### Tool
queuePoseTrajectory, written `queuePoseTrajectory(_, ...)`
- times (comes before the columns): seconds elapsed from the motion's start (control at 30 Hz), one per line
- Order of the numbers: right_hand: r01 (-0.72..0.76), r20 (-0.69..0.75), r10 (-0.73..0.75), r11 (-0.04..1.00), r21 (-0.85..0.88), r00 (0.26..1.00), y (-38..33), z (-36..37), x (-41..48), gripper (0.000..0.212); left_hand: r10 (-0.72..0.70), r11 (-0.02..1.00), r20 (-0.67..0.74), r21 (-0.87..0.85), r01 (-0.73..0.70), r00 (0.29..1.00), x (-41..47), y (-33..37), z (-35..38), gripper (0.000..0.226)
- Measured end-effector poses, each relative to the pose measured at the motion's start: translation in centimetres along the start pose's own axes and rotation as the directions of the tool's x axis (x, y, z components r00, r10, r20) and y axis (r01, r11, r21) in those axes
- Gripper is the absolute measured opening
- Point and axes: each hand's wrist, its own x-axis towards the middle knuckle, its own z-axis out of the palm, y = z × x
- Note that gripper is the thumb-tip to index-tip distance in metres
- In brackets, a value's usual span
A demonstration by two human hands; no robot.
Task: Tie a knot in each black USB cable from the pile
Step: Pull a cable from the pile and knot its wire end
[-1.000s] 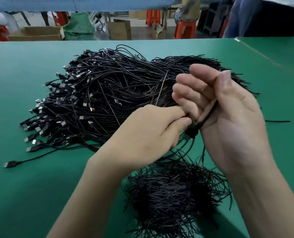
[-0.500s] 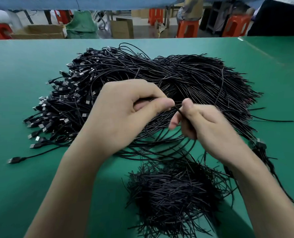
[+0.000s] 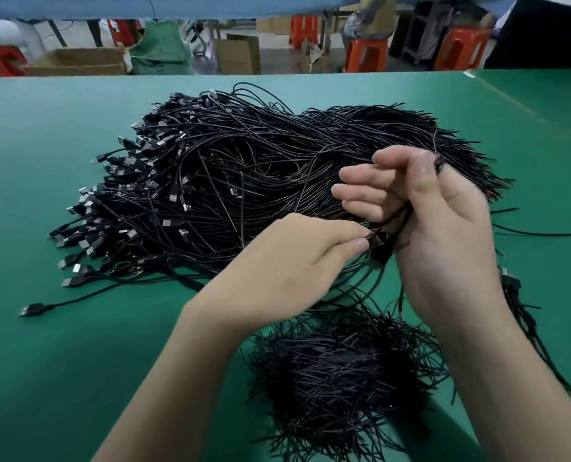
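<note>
Two hands on one black USB cable (image 3: 384, 242), held over the near edge of the pile (image 3: 244, 181).

In the head view we see the left hand (image 3: 287, 261) pinching a thick, dark part of the cable between thumb and forefinger, its other fingers tucked under. It touches the base of the right hand (image 3: 444, 235), which stands upright with its palm toward us and its fingers curled round the cable. The cable runs up across that palm and shows again as a small loop beside the thumb. The pile lies on the green surface (image 3: 77, 361) beyond and left of both hands, plugs fanned to the left. A heap of short black strands (image 3: 337, 371) lies nearer us, between the forearms. One stray cable (image 3: 34, 308) lies apart at the pile's left.
</note>
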Motion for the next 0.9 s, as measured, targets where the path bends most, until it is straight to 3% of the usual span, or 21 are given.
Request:
queuePoseTrajectory(0.03, 0.073, -0.01, -0.076, 0.979, -0.191, 0.997, 0.0, -0.3, 0.0, 0.032, 0.008, 0.999, -0.004, 0.036, -0.008, 1.0, -0.1, 0.4, -0.3, 0.032)
queuePoseTrajectory(0.1, 0.152, 0.003, -0.183, 0.81, -0.566, 0.983, 0.1, -0.9, -0.1, 0.031, 0.038, 0.996, -0.07, 0.077, -0.033, 0.997, -0.4, 0.8, -1.2, 0.028)
queuePoseTrajectory(0.17, 0.143, 0.078, -0.131, 0.617, -0.774, 0.988, 0.2, -1.0, -0.3, 0.036, 0.073, 0.997, -0.178, 0.037, -0.067, 0.981, -0.7, 0.9, -2.2, 0.024)
queuePoseTrajectory(0.2, 0.104, 0.113, -0.025, 0.617, -0.78, 0.993, 0.2, -1.0, -0.3, 0.043, 0.083, 0.996, -0.229, -0.012, -0.088, 0.97, -0.9, 0.7, -2.6, 0.023)
queuePoseTrajectory(0.23, 0.028, 0.158, 0.125, 0.689, -0.724, 0.98, 0.2, -0.8, -0.4, 0.051, 0.087, 0.992, -0.274, -0.066, -0.109, 0.958, -1.0, 0.4, -2.9, 0.022)
queuePoseTrajectory(0.3, -0.233, 0.32, 0.419, 0.843, -0.485, 0.85, -0.2, -0.3, -0.5, 0.064, 0.083, 0.98, -0.334, -0.145, -0.139, 0.939, -0.9, -0.3, -3.3, 0.022)
queuePoseTrajectory(0.37, -0.428, 0.514, 0.466, 0.881, -0.2, 0.72, -0.6, 0.0, -0.8, 0.056, 0.091, 0.956, -0.35, -0.232, -0.18, 0.933, -0.6, -0.7, -3.1, 0.021)
queuePoseTrajectory(0.4, -0.461, 0.577, 0.416, 0.884, -0.076, 0.703, -0.7, 0.1, -0.9, 0.046, 0.098, 0.938, -0.347, -0.281, -0.203, 0.933, -0.4, -0.6, -2.8, 0.021)
queuePoseTrajectory(0.5, -0.464, 0.576, 0.288, 0.867, 0.181, 0.765, -1.3, 0.3, -0.8, 0.033, 0.098, 0.902, -0.297, -0.377, -0.211, 0.95, 0.2, -0.2, -1.4, 0.027)
queuePoseTrajectory(0.63, -0.28, 0.257, 0.2, 0.901, 0.33, 0.946, -1.9, 0.6, -0.2, 0.032, -0.002, 0.905, -0.155, -0.421, -0.064, 0.988, 0.8, 0.2, 1.4, 0.03)
queuePoseTrajectory(0.7, -0.152, 0.099, 0.134, 0.967, 0.206, 0.986, -1.9, 0.5, -0.1, 0.033, -0.01, 0.953, -0.087, -0.304, -0.017, 0.996, 0.6, 0.3, 1.9, 0.03)
queuePoseTrajectory(0.77, -0.021, -0.009, 0.02, 0.988, -0.151, 1.0, -1.7, 0.1, -0.2, 0.032, 0.006, 0.984, -0.035, -0.176, -0.012, 0.999, 0.4, 0.2, 1.6, 0.017)
queuePoseTrajectory(0.83, 0.059, -0.075, -0.12, 0.83, -0.554, 0.99, -1.1, -0.7, -0.2, 0.031, 0.026, 0.999, -0.037, -0.045, -0.028, 0.999, 0.3, 0.2, 0.7, 0.027)
queuePoseTrajectory(0.9, 0.043, -0.058, -0.129, 0.666, -0.745, 0.99, -0.7, -1.1, -0.1, 0.03, 0.031, 0.997, -0.079, 0.07, -0.026, 0.996, 0.2, 0.1, -0.4, 0.025)
